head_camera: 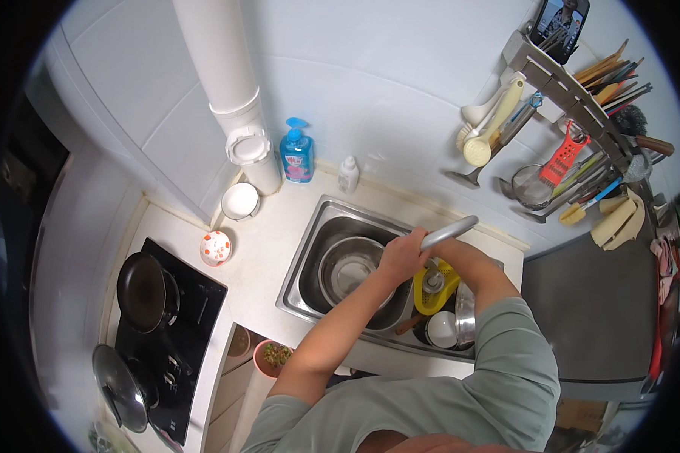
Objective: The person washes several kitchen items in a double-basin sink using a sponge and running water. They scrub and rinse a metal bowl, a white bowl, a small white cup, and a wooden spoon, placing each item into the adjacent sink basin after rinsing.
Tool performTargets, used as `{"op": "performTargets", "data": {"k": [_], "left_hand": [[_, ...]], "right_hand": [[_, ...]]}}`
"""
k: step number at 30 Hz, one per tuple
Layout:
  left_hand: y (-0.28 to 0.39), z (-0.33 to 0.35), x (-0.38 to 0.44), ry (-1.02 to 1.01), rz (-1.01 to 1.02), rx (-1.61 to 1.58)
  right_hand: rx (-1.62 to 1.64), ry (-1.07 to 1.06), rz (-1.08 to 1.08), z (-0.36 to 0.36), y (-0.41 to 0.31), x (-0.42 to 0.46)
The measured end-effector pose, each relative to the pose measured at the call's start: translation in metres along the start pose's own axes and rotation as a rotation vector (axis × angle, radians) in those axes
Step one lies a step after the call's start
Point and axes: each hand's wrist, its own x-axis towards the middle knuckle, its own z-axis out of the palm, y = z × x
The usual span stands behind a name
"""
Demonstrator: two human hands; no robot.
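Observation:
My left hand (402,257) is at the end of the silver faucet spout (452,230), over the divider of a double stainless-steel sink (300,303). Its fingers are bent and partly hidden. From the other side my right forearm (470,266) reaches in under the spout; the right hand is mostly hidden behind the spout and left hand. Below on the left, a steel basin (330,266) sits in the larger bowl. In the smaller bowl are a yellow draining basket (426,304), a white bowl (443,330) and a steel pot (464,317).
Behind the sink stand a blue pump bottle (297,156) and a white bottle (348,175). Left are a cup (240,201), a patterned bowl (215,248) and a black cooktop (204,300) with a frying pan (141,291). Utensils hang from a wall rack (572,96).

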Motion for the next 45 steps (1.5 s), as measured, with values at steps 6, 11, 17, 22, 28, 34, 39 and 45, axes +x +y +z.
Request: {"op": "performTargets", "data": {"k": [6, 11, 17, 22, 28, 34, 39, 45], "left_hand": [[-0.008, 0.004, -0.004, -0.023, -0.043, 0.075], [-0.008, 0.009, 0.000, -0.026, -0.022, -0.029], [0.005, -0.021, -0.009, -0.116, -0.127, -0.081], [-0.116, 0.019, -0.094, -0.007, -0.411, -0.010], [-0.132, 0.153, -0.130, -0.503, -0.570, 0.075], [-0.100, 0.223, -0.084, -0.219, -0.881, 0.265], [-0.102, 0.224, -0.072, -0.352, -0.960, 0.307], [-0.097, 0.226, -0.077, -0.297, -0.952, 0.239]], "right_hand": [[0.013, 0.170, 0.047, 0.017, 0.005, -0.018], [0.018, 0.386, 0.243, 0.042, 0.002, -0.047], [-0.127, 0.515, 0.315, 0.021, -0.043, -0.131], [0.262, 0.840, 0.513, 0.044, -0.063, -0.200], [0.817, 1.144, 0.825, 0.116, -0.129, -0.242], [1.150, 1.269, 0.891, 0.183, -0.196, -0.262], [1.491, 1.256, 0.877, 0.227, -0.215, -0.290], [1.518, 1.234, 0.821, 0.244, -0.203, -0.297]]}}
